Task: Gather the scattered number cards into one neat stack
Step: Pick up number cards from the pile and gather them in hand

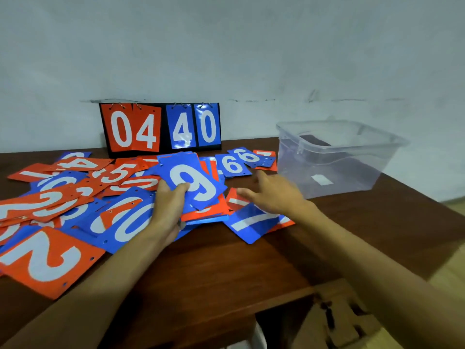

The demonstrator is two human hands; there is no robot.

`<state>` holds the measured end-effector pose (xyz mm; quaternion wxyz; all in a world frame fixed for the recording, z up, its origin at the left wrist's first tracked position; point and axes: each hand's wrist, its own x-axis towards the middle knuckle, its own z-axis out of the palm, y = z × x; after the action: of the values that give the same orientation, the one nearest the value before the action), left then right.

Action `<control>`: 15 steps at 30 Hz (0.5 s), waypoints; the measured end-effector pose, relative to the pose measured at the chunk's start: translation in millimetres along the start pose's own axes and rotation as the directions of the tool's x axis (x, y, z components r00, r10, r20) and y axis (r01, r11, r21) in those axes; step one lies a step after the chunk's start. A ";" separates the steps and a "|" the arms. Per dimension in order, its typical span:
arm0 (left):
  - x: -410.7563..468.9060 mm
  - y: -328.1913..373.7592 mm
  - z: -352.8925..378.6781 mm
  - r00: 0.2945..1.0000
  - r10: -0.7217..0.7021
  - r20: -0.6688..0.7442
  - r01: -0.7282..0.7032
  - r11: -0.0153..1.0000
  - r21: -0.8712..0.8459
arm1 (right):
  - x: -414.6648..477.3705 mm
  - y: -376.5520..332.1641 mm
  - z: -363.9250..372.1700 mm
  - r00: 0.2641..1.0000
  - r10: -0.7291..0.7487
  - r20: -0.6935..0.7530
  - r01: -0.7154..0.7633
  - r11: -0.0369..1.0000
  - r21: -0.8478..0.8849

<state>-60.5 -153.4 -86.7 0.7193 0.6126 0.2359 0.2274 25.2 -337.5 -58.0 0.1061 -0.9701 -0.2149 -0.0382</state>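
- The red 2 card [42,260], a flat glossy rectangle with a white numeral and small punched holes along one edge, lies at 8 o'clock of the view on the front left of the desk.
- The scattered number cards [75,195], thin red and blue sheets with white digits, overlap in a loose heap at 9 o'clock from the left hand.
- The blue 0 card [125,217] lies tilted just beside the left wrist, partly over other cards.
- The scoreboard [161,129], a black board with ring-hung red and blue cards reading 04 and 40, stands upright against the pale wall at 12 o'clock from the heap.
- The left hand [171,205] grasps the gathered stack [198,195], thumb curled on top and fingers underneath.
- The stack is topped by a blue 9 and shows red edges below; it is at the middle of the desk.
- The blue 6 card [232,165] lies flat at 1 o'clock from the stack.
- The blue 7 card [254,221] lies skewed at 4 o'clock from the stack.
- The right hand [274,195] is released, fingers spread straight above the 7; contact cannot be told.
- The clear plastic box [337,157], rectangular with rounded corners, sits at 2 o'clock from the right hand.
- The desk [377,222] is dark, smooth brown wood.
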 end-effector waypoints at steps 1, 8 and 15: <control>0.2 0.5 -1.8 1.000 -0.003 -0.013 0.003 1.000 0.021 | -1.1 10.1 -0.1 0.994 0.047 0.102 -0.038 0.995 -0.088; 3.5 3.4 -9.0 1.000 -0.023 -0.008 0.022 0.998 -0.065 | 1.9 28.4 11.2 0.965 0.143 0.220 -0.155 0.987 0.037; 10.1 4.0 -17.7 1.000 0.015 0.021 -0.015 1.000 0.022 | 19.2 28.5 8.7 0.977 -0.029 -0.209 0.152 0.786 0.600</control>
<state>-63.7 -132.9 -85.8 0.7132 0.6245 0.2263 0.2239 55.0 -352.9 -69.6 0.4324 -0.8637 -0.2511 -0.0631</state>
